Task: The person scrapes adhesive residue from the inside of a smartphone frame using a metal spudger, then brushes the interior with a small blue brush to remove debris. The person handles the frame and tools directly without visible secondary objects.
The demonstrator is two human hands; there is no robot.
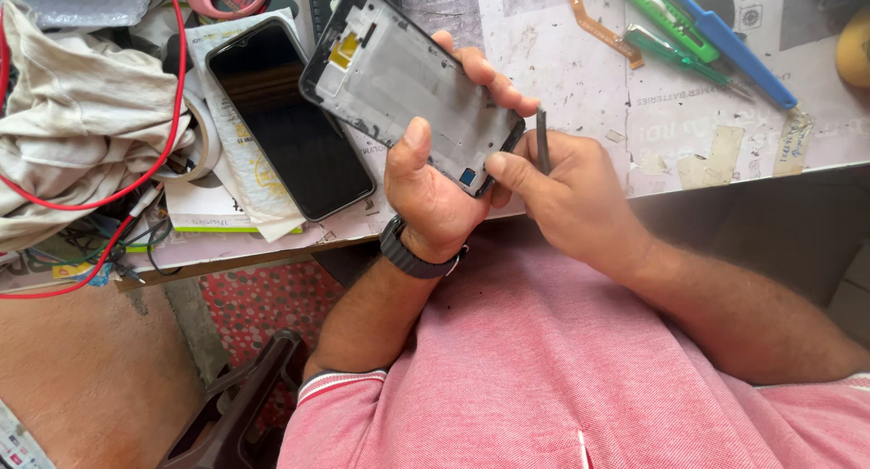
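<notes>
Your left hand (433, 193) carries the bare phone frame (412, 87) just above the near edge of the workbench (580, 97), its long axis running from about ten o'clock down to four o'clock. The risk I see sits at the frame's lower corner, at four o'clock, where your right hand (566, 193) presses in with a thin dark tool (542, 141). If the tip slips there, it could gouge the small blue part (467, 176) at that corner or jab your left thumb (410, 152), which lies flat on the frame's face close by. The frame is thin and open in the middle, so a hard lever at one corner while the other end hangs free may well twist it. Your grip is also out past the bench edge; a slip would likely send the frame to the floor rather than the table.

Left fingers: curled about halfway, wrapped round the far long edge at two o'clock, with the thumb pressing from the near side, so the frame is pinched between them. Right fingers: closed snugly round the tool, which stands nearly upright, its upper end pointing to twelve o'clock; the index fingertip touches the frame's corner. I cannot tell whether the tool's tip is already under the edge, as your fingers hide it.

A second phone with a black screen (288, 116) lies on the bench at nine o'clock from the frame, apart from it.
</notes>
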